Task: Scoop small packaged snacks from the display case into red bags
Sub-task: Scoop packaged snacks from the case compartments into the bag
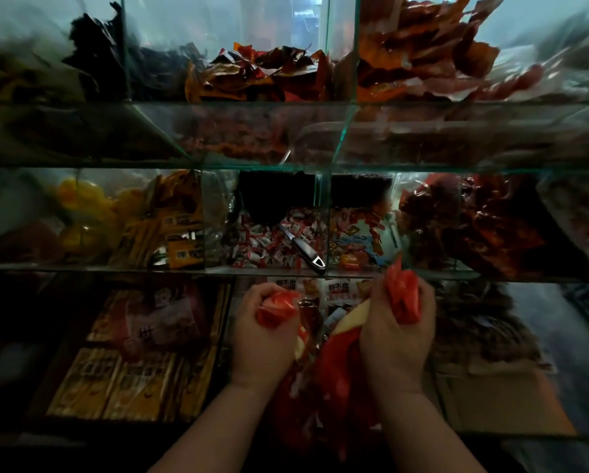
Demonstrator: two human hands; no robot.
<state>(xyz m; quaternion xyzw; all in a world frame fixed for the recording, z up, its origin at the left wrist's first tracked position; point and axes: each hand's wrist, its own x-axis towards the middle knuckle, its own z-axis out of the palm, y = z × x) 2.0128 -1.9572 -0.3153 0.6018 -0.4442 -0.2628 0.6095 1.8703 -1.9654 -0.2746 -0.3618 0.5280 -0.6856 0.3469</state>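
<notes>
A red plastic bag [334, 370] hangs between my two hands in front of the glass display case [286, 271]. My left hand [262, 336] grips one bunched handle of the bag, my right hand [395, 332] grips the other, pulled up higher. Small wrapped snacks show inside the bag's mouth. Just above my hands, a middle compartment holds small red-and-white packaged snacks [262, 240], and a scoop [303, 247] with a black and silver handle lies in them, its handle end over the compartment's front edge.
Neighbouring compartments hold yellow-orange packets [173, 227] on the left, mixed candies [354, 240] and dark red packs [474, 227] on the right. The upper shelf has orange-red packets [416, 49]. Below left lie flat yellow packs [115, 380]; a cardboard box [501, 397] sits lower right.
</notes>
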